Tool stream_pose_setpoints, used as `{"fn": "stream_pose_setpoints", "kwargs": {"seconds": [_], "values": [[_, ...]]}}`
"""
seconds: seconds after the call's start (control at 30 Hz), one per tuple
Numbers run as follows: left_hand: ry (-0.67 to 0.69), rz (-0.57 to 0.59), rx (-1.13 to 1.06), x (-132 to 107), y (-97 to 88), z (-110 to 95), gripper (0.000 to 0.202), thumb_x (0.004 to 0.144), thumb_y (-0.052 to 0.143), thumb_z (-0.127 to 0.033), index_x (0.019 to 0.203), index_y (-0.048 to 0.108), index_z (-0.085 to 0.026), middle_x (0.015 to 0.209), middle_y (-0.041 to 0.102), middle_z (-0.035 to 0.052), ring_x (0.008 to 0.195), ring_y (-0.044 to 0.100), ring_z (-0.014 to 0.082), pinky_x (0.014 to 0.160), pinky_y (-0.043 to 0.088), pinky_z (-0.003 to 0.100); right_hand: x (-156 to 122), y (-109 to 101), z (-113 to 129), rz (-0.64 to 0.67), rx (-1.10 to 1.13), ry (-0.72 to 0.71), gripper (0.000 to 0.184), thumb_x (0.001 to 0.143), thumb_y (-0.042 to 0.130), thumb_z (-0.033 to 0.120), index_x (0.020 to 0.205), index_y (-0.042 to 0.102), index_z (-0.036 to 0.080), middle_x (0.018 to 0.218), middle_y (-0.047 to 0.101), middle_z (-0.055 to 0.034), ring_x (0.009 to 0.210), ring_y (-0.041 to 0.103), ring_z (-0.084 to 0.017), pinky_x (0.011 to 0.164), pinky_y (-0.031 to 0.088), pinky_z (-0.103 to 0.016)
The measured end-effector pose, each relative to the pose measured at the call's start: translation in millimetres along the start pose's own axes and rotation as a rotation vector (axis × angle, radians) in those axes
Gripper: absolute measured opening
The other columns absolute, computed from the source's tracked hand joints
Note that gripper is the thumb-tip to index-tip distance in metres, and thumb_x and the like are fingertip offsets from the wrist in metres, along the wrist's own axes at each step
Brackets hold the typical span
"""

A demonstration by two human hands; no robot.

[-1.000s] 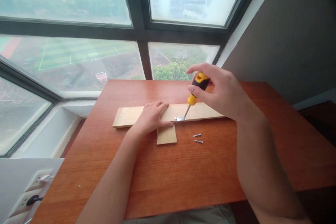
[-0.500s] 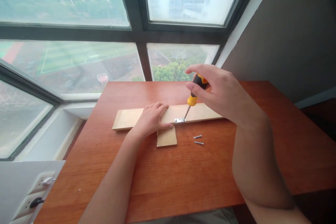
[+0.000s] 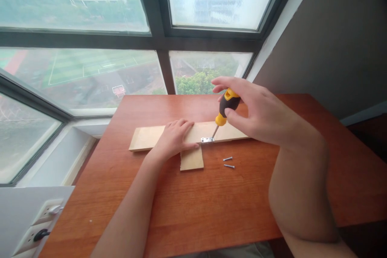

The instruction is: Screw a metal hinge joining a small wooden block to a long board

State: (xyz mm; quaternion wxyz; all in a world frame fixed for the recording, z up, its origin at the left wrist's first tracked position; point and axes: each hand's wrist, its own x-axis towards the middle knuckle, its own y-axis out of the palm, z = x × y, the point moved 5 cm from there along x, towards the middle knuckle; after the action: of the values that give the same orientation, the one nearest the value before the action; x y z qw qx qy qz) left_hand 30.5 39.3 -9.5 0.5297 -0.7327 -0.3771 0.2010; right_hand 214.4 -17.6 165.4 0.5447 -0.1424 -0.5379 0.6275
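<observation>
A long pale wooden board (image 3: 147,138) lies across the table. My left hand (image 3: 173,137) rests over it, fingers at the far side and thumb along the near edge, gripping it down. A yellow and black screwdriver (image 3: 229,104) is held in my right hand (image 3: 256,109), with the thumb on the near side of the handle and the index finger stretched out above. The shaft slants down to the right end of a small silver metal hinge (image 3: 207,140) at the board's near edge. Beneath my left thumb, a short wooden piece (image 3: 192,159) juts toward me.
Two loose screws, one upper (image 3: 227,158) and one lower (image 3: 229,166), lie on the reddish-brown table (image 3: 211,201) right of the short piece. Windows (image 3: 105,72) stand behind the table, and a dark wall (image 3: 338,48) rises at right. Wall sockets (image 3: 36,229) are at lower left.
My right hand has turned about the screwdriver handle, its thumb shifting right and lower and its wrist moving right. The left hand and board keep their place.
</observation>
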Motion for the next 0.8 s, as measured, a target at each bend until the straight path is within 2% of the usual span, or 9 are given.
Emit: {"fn": "stream_pose_setpoints", "kwargs": {"seconds": [0.07,0.2,0.27,0.33,0.43,0.53,0.6,0.73,0.8], "values": [[-0.001,0.001,0.002,0,0.2,0,0.072,0.076,0.069,-0.062,0.135,0.050,-0.025,0.128,0.058,0.0092,0.115,0.056,0.0319,0.101,0.039,0.044,0,-1,-2,0.007,-0.019,0.035,0.047,0.086,0.056,0.018,0.133,0.055,0.024,0.119,0.068,-0.0054,0.100,0.065,-0.022,0.087,0.051,-0.037],[-0.007,0.006,0.004,0,-0.2,0,0.072,0.076,0.069,-0.063,0.135,0.050,-0.025,0.129,0.058,0.0094,0.116,0.055,0.0327,0.101,0.039,0.044,1,-4,-7,-0.087,-0.129,0.157,0.033,0.089,0.060,0.036,0.119,0.064,0.023,0.101,0.071,-0.0052,0.087,0.065,-0.024,0.077,0.051,-0.039],[-0.006,0.006,0.000,0,-0.5,0,0.072,0.077,0.069,-0.062,0.135,0.050,-0.025,0.129,0.057,0.0093,0.116,0.055,0.0327,0.101,0.039,0.044,2,-2,-4,-0.064,-0.078,0.110,0.037,0.089,0.058,0.030,0.124,0.061,0.023,0.111,0.070,-0.0062,0.093,0.065,-0.023,0.082,0.050,-0.038],[-0.004,0.006,-0.005,-1,-0.5,0,0.071,0.077,0.069,-0.062,0.135,0.049,-0.026,0.129,0.057,0.0091,0.116,0.055,0.0325,0.101,0.039,0.044,2,0,1,-0.011,0.000,0.039,0.048,0.086,0.056,0.020,0.134,0.054,0.023,0.121,0.067,-0.0063,0.099,0.064,-0.022,0.086,0.050,-0.036],[-0.004,0.005,-0.003,-1,-0.4,0,0.071,0.077,0.069,-0.062,0.135,0.049,-0.026,0.129,0.057,0.0090,0.116,0.055,0.0325,0.101,0.038,0.044,2,1,3,0.001,0.008,0.046,0.048,0.084,0.057,0.017,0.132,0.055,0.022,0.113,0.069,-0.0046,0.093,0.065,-0.020,0.082,0.050,-0.033],[-0.005,0.006,0.001,-1,-0.8,-1,0.071,0.077,0.069,-0.062,0.135,0.049,-0.025,0.129,0.057,0.0087,0.116,0.054,0.0320,0.101,0.038,0.043,3,0,-1,-0.056,-0.088,0.128,0.033,0.087,0.061,0.031,0.118,0.063,0.023,0.096,0.071,-0.0029,0.083,0.064,-0.020,0.073,0.048,-0.034],[-0.004,0.005,0.003,-1,-1.2,-2,0.070,0.078,0.069,-0.061,0.134,0.049,-0.025,0.128,0.058,0.0083,0.115,0.055,0.0313,0.101,0.038,0.043,4,0,-2,-0.081,-0.107,0.141,0.033,0.087,0.062,0.038,0.117,0.063,0.023,0.095,0.071,-0.0030,0.081,0.063,-0.021,0.072,0.047,-0.034],[-0.005,0.005,0.013,-1,-1.1,-2,0.071,0.077,0.070,-0.062,0.134,0.050,-0.025,0.127,0.058,0.0082,0.114,0.055,0.0310,0.100,0.039,0.043,3,4,1,-0.011,0.026,0.038,0.049,0.086,0.056,0.020,0.134,0.052,0.020,0.118,0.066,-0.0069,0.094,0.063,-0.019,0.084,0.048,-0.033],[-0.008,0.003,0.011,-1,-0.9,-2,0.071,0.077,0.069,-0.062,0.135,0.049,-0.025,0.128,0.058,0.0082,0.115,0.055,0.0313,0.100,0.039,0.043,3,5,0,0.024,0.055,0.040,0.051,0.085,0.054,0.016,0.135,0.050,0.020,0.114,0.067,-0.0056,0.092,0.063,-0.018,0.083,0.048,-0.032]]}}
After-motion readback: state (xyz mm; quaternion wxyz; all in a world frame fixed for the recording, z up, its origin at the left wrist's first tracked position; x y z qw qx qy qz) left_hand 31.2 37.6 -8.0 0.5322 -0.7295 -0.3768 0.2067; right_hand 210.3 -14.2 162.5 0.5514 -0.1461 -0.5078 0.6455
